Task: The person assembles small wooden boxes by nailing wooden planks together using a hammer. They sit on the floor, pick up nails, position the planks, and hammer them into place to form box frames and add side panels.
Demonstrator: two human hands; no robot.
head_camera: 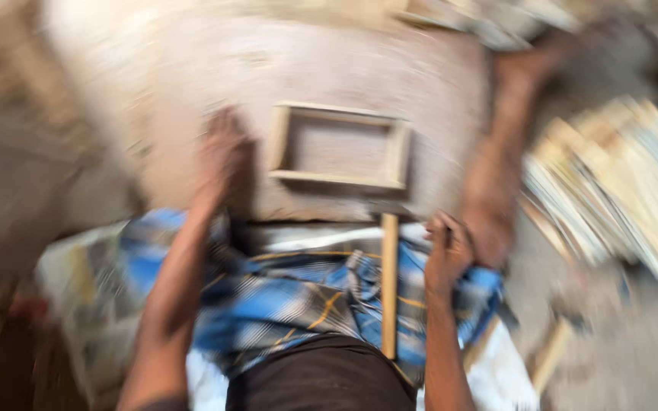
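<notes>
The picture is blurred by motion. A small rectangular wooden frame (338, 144) lies flat on a pale wooden board (329, 68) in front of me. My left hand (221, 156) rests flat on the board just left of the frame, fingers spread. My right hand (446, 255) is curled near my knee, right of a hammer-like tool whose wooden handle (389, 281) lies across my lap, its head near the frame's lower edge. Whether the right hand holds anything is unclear.
A blue checked cloth (298, 297) covers my lap. My bare leg (500, 152) stretches along the board's right side. A stack of thin wooden pieces (618, 190) lies at right. Loose wood scraps (550, 350) sit on the floor at lower right.
</notes>
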